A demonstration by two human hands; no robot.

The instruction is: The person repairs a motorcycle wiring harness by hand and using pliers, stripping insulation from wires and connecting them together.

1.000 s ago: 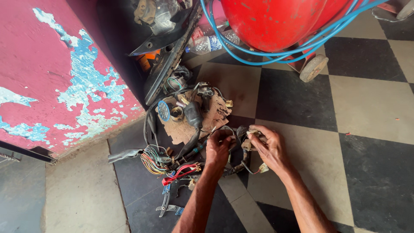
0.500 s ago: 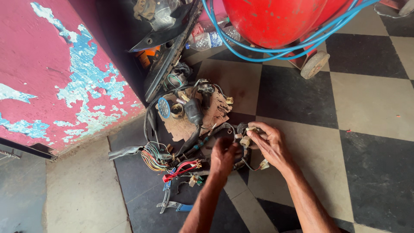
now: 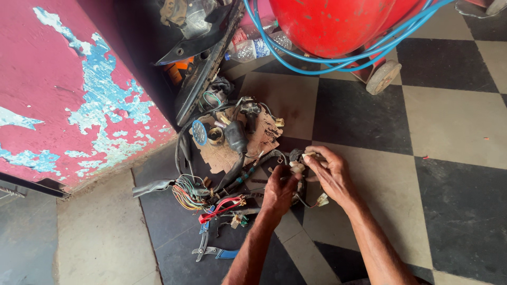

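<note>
A tangled wiring harness (image 3: 211, 192) with coloured wires and white plugs lies on the chequered floor. My left hand (image 3: 278, 191) grips a black wire bundle and a small white connector (image 3: 296, 168) near its middle. My right hand (image 3: 330, 174) pinches the same connector from the right, fingertips touching those of the left. Another white plug (image 3: 322, 200) hangs from a wire under my right wrist. A piece of brown cardboard (image 3: 232, 142) behind the harness carries a black rubber part and a round metal piece.
Blue-handled pliers (image 3: 211, 248) lie on the floor at the lower left. A red tank on wheels (image 3: 338, 24) with blue hose (image 3: 317, 66) stands at the back. A peeling pink wall (image 3: 63, 95) fills the left. Plastic bottles (image 3: 253, 47) and black panels lean behind.
Both hands have stayed on the harness, drawing closer together around the white connector. The camera view has shifted slightly.
</note>
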